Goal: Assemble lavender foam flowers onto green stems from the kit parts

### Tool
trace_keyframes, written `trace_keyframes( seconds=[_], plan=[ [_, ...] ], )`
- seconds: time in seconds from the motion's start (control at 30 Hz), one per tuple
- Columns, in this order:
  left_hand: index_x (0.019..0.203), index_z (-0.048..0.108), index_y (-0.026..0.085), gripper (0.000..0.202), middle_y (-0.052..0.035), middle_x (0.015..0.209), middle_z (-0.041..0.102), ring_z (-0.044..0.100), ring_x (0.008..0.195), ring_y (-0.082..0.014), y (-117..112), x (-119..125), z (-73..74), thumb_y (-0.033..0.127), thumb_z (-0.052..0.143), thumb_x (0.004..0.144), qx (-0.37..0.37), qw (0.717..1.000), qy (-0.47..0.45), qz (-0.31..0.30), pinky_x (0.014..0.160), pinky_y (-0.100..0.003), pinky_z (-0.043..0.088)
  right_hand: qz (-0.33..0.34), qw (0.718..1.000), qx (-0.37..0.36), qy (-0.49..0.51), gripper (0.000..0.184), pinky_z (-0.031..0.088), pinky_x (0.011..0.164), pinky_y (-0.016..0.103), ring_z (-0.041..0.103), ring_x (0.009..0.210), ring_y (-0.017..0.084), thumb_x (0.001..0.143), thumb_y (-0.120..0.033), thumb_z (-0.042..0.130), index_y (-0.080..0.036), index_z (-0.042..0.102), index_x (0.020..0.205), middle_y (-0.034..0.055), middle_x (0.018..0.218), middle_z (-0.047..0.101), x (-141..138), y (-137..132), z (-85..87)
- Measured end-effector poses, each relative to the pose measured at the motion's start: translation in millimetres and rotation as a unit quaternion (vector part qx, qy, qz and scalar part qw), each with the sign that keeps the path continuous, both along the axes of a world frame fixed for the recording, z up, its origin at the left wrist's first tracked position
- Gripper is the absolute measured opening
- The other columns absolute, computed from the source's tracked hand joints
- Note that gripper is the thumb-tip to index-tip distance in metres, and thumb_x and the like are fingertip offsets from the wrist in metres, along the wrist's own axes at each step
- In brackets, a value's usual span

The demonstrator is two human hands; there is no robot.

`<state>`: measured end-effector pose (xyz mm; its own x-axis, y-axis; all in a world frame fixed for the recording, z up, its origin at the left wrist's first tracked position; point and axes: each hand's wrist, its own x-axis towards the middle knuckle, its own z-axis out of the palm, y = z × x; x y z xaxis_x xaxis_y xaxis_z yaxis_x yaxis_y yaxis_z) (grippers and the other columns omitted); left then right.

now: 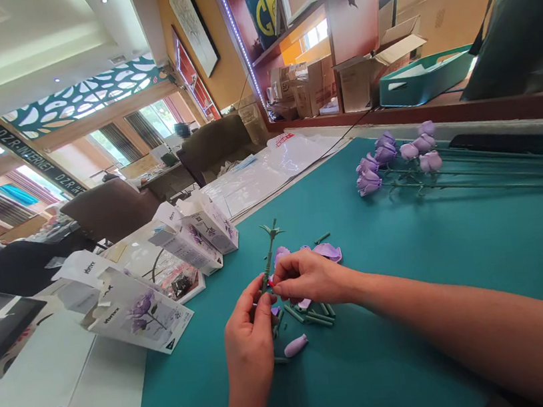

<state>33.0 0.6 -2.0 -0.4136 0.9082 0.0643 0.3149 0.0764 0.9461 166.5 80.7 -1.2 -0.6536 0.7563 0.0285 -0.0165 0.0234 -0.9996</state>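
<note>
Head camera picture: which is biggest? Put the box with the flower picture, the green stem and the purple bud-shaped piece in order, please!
1. Box with the flower picture
2. Green stem
3. Purple bud-shaped piece

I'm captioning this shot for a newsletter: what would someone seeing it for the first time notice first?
The eye goes first to the bunch of lilac artificial roses lying on the teal table covering at the upper right. Next come the left hand and right hand at the centre, pinching a green stem above loose lilac petals. Toward the left stand white flower-printed boxes.
</note>
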Motion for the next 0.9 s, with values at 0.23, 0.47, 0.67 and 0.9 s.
trace_keyframes(
  seconds=[0.23, 0.47, 0.67, 0.9],
  plan=[
    [0.113, 0.067, 0.023, 0.039, -0.0073, 0.093, 0.070, 0.064, 0.083, -0.0227, -5.1, -1.4, 0.1, 0.038, 0.060, 0.078, 0.015, 0.998, 0.050, -0.018, 0.060, -0.029, 0.049, 0.033, 0.998, -0.057, 0.023, 0.008, 0.039, 0.045, 0.016, 0.052, 0.049, 0.006, 0.069, -0.018, 0.063, -0.014, 0.057, 0.067, -0.0053, 0.053, 0.055, 0.8, 1.0, -0.3],
    [0.110, 0.069, 0.027, 0.033, -0.0061, 0.084, 0.070, 0.063, 0.083, -0.0240, -5.2, -1.2, -3.9, 0.034, 0.057, 0.080, 0.050, 0.991, 0.120, -0.022, 0.062, -0.030, 0.048, 0.058, 0.994, -0.087, 0.045, 0.016, 0.041, 0.047, 0.017, 0.053, 0.048, 0.006, 0.068, -0.024, 0.068, -0.014, 0.055, 0.066, -0.0043, 0.056, 0.058, 3.7, 3.0, -1.4],
    [0.108, 0.070, 0.028, 0.030, -0.0056, 0.089, 0.071, 0.064, 0.084, -0.0240, -7.7, 2.5, 1.4, 0.030, 0.058, 0.080, 0.073, 0.988, 0.136, -0.009, 0.071, -0.033, 0.049, 0.030, 0.995, -0.085, 0.036, 0.016, 0.044, 0.049, 0.018, 0.056, 0.051, 0.006, 0.070, -0.027, 0.067, -0.014, 0.057, 0.073, -0.0039, 0.060, 0.060, -2.0, -2.2, 0.0],
    [0.114, 0.066, 0.025, 0.032, -0.0067, 0.099, 0.070, 0.063, 0.091, -0.0218, -21.8, 6.8, 5.1, 0.022, 0.046, 0.088, 0.135, 0.958, 0.252, -0.031, 0.082, -0.034, 0.047, 0.003, 0.985, -0.131, 0.113, 0.039, 0.042, 0.048, 0.019, 0.052, 0.048, 0.006, 0.060, -0.044, 0.079, -0.014, 0.056, 0.071, -0.0051, 0.056, 0.056, -14.8, -18.3, -4.5]
  ],
)
